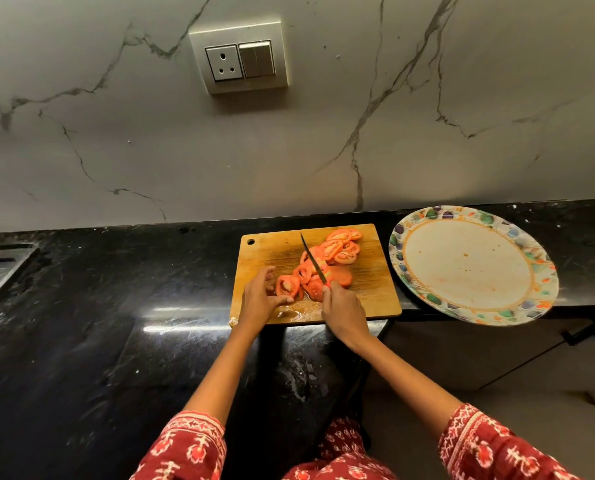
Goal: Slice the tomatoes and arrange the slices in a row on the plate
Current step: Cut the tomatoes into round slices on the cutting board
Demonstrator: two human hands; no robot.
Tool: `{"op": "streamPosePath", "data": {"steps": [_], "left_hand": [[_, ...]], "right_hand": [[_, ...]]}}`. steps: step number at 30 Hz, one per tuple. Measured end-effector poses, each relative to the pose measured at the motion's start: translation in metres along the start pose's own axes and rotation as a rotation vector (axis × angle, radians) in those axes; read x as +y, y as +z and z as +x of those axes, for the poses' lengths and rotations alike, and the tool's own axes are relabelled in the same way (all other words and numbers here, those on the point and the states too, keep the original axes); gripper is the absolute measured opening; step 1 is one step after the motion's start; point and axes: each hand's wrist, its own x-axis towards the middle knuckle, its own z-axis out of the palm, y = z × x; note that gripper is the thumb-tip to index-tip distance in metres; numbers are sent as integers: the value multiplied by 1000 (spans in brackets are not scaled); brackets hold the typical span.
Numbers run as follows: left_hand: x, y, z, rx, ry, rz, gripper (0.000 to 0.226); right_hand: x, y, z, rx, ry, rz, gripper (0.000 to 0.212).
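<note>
We have the board (369,292) on the black surface (116,323), with the plate (469,265) just beside it on the right, within easy reach for moving slices across. The plate holds no slices yet. The slices (337,249) lie in an overlapping heap that runs from the board's far right towards its near middle.

Our right hand (343,311) grips the knife (312,258) by its handle, blade angled over the heap. Our left hand (261,296) curls loosely beside the nearest slice (286,285), fingertips touching it, probably to steady or gather the pieces. Cutting looks nearly done; arranging has not begun.
</note>
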Motion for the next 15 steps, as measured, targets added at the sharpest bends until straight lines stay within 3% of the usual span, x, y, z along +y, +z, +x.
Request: {"op": "streamPosePath", "data": {"steps": [6, 11, 15], "left_hand": [[5, 35, -9, 104, 18, 147, 85], [5, 45, -9, 156, 21, 143, 80], [5, 50, -4, 171, 44, 140, 72]], "right_hand": [[28, -29, 13, 75, 16, -4, 24], [63, -38, 12, -54, -70, -108, 23], [66, -33, 19, -17, -3, -146, 38]]}}
